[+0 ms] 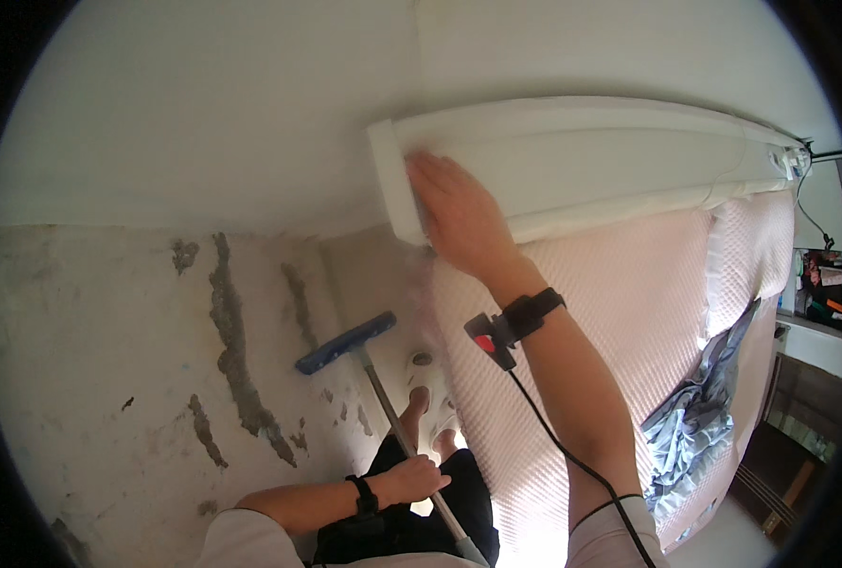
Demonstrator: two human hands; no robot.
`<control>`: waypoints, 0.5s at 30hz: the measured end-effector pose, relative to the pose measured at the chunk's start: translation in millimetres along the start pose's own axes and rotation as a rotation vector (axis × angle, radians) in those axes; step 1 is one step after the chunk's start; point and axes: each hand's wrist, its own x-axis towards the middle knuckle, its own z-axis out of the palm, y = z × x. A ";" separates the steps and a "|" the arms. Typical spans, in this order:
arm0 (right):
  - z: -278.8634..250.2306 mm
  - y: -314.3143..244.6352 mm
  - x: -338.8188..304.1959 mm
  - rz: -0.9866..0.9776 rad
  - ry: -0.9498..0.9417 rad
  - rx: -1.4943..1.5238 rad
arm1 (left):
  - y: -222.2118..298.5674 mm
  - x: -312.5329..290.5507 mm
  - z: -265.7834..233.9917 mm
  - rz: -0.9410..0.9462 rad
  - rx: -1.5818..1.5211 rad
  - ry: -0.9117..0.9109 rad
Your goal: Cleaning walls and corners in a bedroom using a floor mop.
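Observation:
My left hand (415, 480) is closed around the grey pole of a mop (391, 413). The mop's narrow, bar-shaped blue head (346, 343) points away from me, in front of the stained wall. My right hand (460, 213) is pressed to the near left end of a white headboard (582, 161), beside its raised end piece. Its fingers are close together and bent, with the tips blurred by motion. A greyish patch shows at the edge of the palm, but whether it is a cloth or shadow I cannot tell.
A bed with a pink quilted cover (572, 322) runs along my right, with a crumpled grey-blue garment (700, 417) on it. Peeling grey patches mark the wall (236, 350) at left. A cable (563, 445) hangs from my right wrist strap. My feet in pale shoes (421, 369) stand beside the bed.

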 end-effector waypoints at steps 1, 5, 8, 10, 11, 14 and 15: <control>-1.9 -2.0 -0.9 -0.009 -0.020 -0.036 | -1.3 -0.9 -2.2 -0.001 -0.001 0.000; -10.2 -30.8 -38.6 0.111 -0.135 0.050 | -5.7 -4.8 -4.8 0.018 -0.007 -0.003; 0.1 -85.0 -116.7 0.148 -0.365 0.319 | -7.0 -8.7 -1.2 0.020 0.018 -0.014; 13.1 -115.8 -157.9 -0.028 -0.535 0.416 | -5.8 -10.9 -1.2 0.028 0.024 -0.031; 16.8 -118.6 -162.3 -0.028 -0.535 0.409 | -4.7 -9.8 -3.3 0.028 0.040 -0.054; 40.7 -119.9 -173.2 0.559 -0.524 0.845 | -3.3 -12.9 -5.5 0.028 0.054 -0.083; 59.5 -115.5 -181.2 0.527 -0.492 0.721 | -5.2 -7.2 -8.5 0.026 0.044 -0.087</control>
